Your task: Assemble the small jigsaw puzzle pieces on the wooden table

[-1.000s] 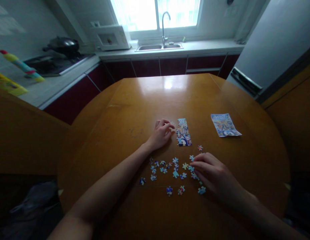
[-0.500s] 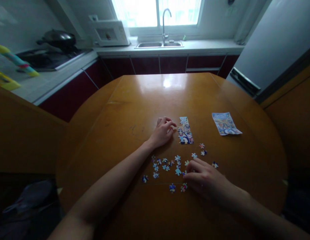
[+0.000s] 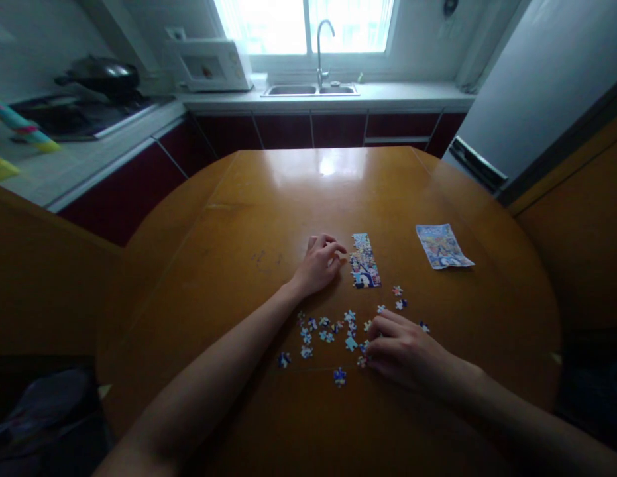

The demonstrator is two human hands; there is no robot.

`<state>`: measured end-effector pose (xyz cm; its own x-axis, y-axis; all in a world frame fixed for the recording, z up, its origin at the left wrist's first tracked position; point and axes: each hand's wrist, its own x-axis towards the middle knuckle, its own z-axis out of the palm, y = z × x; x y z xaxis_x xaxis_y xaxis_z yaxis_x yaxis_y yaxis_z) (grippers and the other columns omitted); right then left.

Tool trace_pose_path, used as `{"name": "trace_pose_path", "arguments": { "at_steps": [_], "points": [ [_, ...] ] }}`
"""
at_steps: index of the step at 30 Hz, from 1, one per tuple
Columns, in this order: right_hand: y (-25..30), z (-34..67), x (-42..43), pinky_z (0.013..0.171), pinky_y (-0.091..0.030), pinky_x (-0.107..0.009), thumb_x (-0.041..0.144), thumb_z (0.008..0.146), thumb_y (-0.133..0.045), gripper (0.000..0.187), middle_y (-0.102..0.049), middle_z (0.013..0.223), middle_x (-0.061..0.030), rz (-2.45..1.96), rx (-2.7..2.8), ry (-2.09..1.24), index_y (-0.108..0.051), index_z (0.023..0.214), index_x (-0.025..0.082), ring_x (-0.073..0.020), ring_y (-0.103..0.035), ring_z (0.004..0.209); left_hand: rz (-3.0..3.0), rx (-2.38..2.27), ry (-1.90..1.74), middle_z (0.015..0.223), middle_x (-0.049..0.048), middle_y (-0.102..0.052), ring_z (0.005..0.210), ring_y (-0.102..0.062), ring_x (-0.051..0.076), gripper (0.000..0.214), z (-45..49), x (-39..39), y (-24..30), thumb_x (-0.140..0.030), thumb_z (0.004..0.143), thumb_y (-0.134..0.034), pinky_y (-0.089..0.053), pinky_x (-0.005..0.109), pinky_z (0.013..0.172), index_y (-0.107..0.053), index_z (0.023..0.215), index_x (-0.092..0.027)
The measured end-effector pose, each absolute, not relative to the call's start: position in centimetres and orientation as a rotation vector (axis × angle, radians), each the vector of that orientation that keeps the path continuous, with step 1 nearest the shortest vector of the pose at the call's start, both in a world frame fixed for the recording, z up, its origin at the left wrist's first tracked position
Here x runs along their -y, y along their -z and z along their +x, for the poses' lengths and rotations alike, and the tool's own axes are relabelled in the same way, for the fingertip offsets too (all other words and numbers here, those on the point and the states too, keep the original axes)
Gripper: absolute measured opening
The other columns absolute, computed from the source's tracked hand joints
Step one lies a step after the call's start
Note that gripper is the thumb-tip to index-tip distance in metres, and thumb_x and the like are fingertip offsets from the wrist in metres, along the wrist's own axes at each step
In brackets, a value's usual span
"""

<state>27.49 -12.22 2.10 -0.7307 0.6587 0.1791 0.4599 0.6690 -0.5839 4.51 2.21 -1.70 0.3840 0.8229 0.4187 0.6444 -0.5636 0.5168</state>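
A partly joined jigsaw puzzle [image 3: 365, 262] lies as a narrow strip on the wooden table. My left hand [image 3: 319, 264] rests just left of it, fingers apart and slightly bent, holding nothing. Nearer to me, several loose puzzle pieces [image 3: 351, 344] are scattered. Over their right side is my right hand [image 3: 400, 344], fingers curled together. At its fingertips shows a reddish puzzle piece [image 3: 362, 362], partly covered by the hand. A dark blue puzzle piece [image 3: 339, 377] lies in front, apart from both hands.
A creased picture sheet [image 3: 443, 246] lies on the table [image 3: 268, 192] to the right of the joined strip. Beyond the table's far edge are a counter with a sink [image 3: 291, 91], a microwave [image 3: 209, 66] and a pan [image 3: 102, 74] on the stove. A fridge [image 3: 527, 93] stands at right.
The reddish piece has shifted a little away from me, to my right hand's fingertips, and the hand has closed in on it. My left hand stays in place. The view has swung slightly.
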Motion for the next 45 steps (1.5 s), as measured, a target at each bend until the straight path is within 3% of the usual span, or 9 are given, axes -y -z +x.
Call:
{"name": "trace_pose_path", "arguments": {
  "at_steps": [9,21,32,45],
  "points": [
    [-4.0,28.3,4.7,0.078,-0.048,-0.036,0.023,0.091,-0.067,0.005,-0.063,0.093,-0.0053,-0.861,2.397,-0.547,-0.072,0.088,0.024,-0.0206,-0.056,0.09,2.366,-1.296,-0.943,0.109,0.0057,-0.055,0.109,-0.046,0.023,0.017,4.5,-2.2,1.6,-0.012,0.092,-0.058,-0.043,0.044,0.102,-0.068,0.101,-0.022],
    [-0.3,28.3,-6.5,0.078,-0.048,-0.039,0.019,0.082,-0.076,0.006,-0.063,0.087,-0.0055,-1.057,2.137,-0.571,-0.075,0.082,0.024,-0.022,-0.059,0.087,2.336,-1.295,-0.883,0.113,0.006,-0.054,0.113,-0.044,0.024,0.019,4.3,-2.0,1.2,-0.011,0.092,-0.058,-0.042,0.045,0.104,-0.068,0.105,-0.022],
    [1.0,26.9,-6.4,0.08,-0.048,-0.036,0.021,0.082,-0.077,0.001,-0.065,0.087,-0.0051,-1.069,2.13,-0.686,-0.076,0.083,0.023,-0.0207,-0.059,0.088,2.403,-1.245,-0.766,0.117,0.0084,-0.053,0.113,-0.043,0.025,0.041,4.2,-1.8,0.8,-0.012,0.094,-0.056,-0.046,0.047,0.103,-0.059,0.133,-0.025],
    [1.0,26.9,-6.2,0.082,-0.049,-0.039,0.024,0.083,-0.076,0.002,-0.065,0.088,-0.0058,-1.072,2.131,-0.685,-0.077,0.084,0.023,-0.022,-0.059,0.09,2.471,-1.25,-0.696,0.118,0.0087,-0.052,0.112,-0.043,0.026,0.042,4.2,-1.6,0.6,-0.015,0.096,-0.055,-0.048,0.049,0.101,-0.061,0.134,-0.031]
  ]
}}
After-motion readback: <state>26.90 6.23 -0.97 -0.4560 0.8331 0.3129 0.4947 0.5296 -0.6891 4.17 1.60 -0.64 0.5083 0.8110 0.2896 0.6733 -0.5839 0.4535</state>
